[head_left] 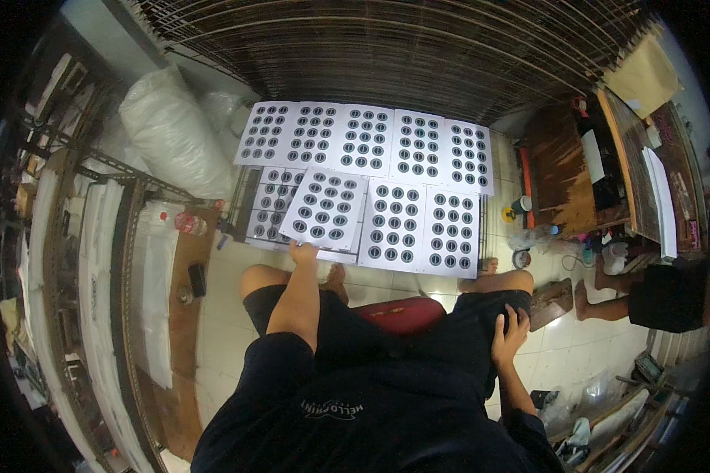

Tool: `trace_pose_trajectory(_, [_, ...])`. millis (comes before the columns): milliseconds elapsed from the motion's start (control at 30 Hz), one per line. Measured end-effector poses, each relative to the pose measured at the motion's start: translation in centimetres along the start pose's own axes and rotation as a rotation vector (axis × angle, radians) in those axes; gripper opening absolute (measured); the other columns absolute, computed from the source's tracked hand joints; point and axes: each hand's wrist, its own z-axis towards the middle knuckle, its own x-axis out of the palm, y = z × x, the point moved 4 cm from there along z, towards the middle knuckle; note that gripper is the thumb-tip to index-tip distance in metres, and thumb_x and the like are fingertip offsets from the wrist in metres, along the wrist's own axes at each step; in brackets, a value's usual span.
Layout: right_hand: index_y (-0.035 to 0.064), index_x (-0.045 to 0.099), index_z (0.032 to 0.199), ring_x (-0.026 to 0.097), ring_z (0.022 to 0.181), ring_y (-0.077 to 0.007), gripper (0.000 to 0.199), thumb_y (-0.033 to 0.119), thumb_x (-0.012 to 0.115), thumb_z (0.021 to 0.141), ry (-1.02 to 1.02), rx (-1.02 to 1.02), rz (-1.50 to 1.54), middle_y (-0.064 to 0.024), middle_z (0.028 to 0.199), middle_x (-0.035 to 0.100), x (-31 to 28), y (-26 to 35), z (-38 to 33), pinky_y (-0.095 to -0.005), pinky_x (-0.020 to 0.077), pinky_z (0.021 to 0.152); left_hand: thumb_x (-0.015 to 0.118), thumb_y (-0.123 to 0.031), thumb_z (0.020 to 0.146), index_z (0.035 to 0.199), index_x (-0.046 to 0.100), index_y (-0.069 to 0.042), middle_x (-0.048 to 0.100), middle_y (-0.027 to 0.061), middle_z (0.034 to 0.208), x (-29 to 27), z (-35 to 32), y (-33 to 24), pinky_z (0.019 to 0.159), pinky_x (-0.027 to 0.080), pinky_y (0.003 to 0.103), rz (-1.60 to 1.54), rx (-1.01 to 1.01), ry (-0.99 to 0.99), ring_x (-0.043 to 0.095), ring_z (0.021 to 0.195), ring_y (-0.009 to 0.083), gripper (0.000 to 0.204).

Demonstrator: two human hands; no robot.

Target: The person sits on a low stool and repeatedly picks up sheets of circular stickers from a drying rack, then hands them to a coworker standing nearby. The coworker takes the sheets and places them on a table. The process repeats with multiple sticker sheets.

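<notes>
My left hand (pixel 302 251) pinches the near edge of a white printed sheet (pixel 324 206) with rows of dark round marks. This sheet sits tilted, overlapping another printed sheet (pixel 270 193) at the left of the front row. To its right lie two more front-row sheets (pixel 396 225), laid edge to edge. Behind them a back row of similar sheets (pixel 367 142) stretches across. On my right thigh rests my right hand (pixel 511 335), fingers spread and holding nothing. The thumb and fingertips of the left hand are partly hidden at the sheet edge.
A wire drying rack (pixel 371 47) rises behind the sheets. Bulky plastic-wrapped bundles (pixel 173 130) stand at the left, beside shelving (pixel 110 260). Under me is a red stool (pixel 402 315). At the right are a wooden bench (pixel 560 169), small tins (pixel 521 258) and another person's legs (pixel 607 303).
</notes>
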Motion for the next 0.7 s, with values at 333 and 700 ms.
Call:
trace_pose_trajectory(333, [0.0103, 0.053, 0.118, 0.034, 0.117, -0.0376, 0.042, 0.039, 0.043, 0.089, -0.011, 0.072, 0.031, -0.0224, 0.122, 0.039, -0.3, -2.1, -1.8, -0.0497, 0.0264, 0.095, 0.05, 0.008, 0.077, 0.12, 0.043, -0.013, 0.053, 0.0151, 0.108, -0.5, -0.2, 2.0, 0.061, 0.05, 0.046, 0.348, 0.049, -0.133, 0.056, 0.089, 0.0305, 0.049])
trace_pose_trajectory(700, [0.0096, 0.053, 0.117, 0.037, 0.114, -0.0395, 0.041, 0.039, 0.043, 0.089, -0.005, 0.069, 0.015, -0.0246, 0.12, 0.04, -0.5, -2.2, -1.9, -0.0501, 0.0301, 0.093, 0.053, 0.003, 0.077, 0.119, 0.044, -0.012, 0.054, 0.015, 0.106, -1.9, -0.3, 4.0, 0.058, 0.049, 0.045, 0.512, 0.033, -0.166, 0.056, 0.087, 0.0298, 0.045])
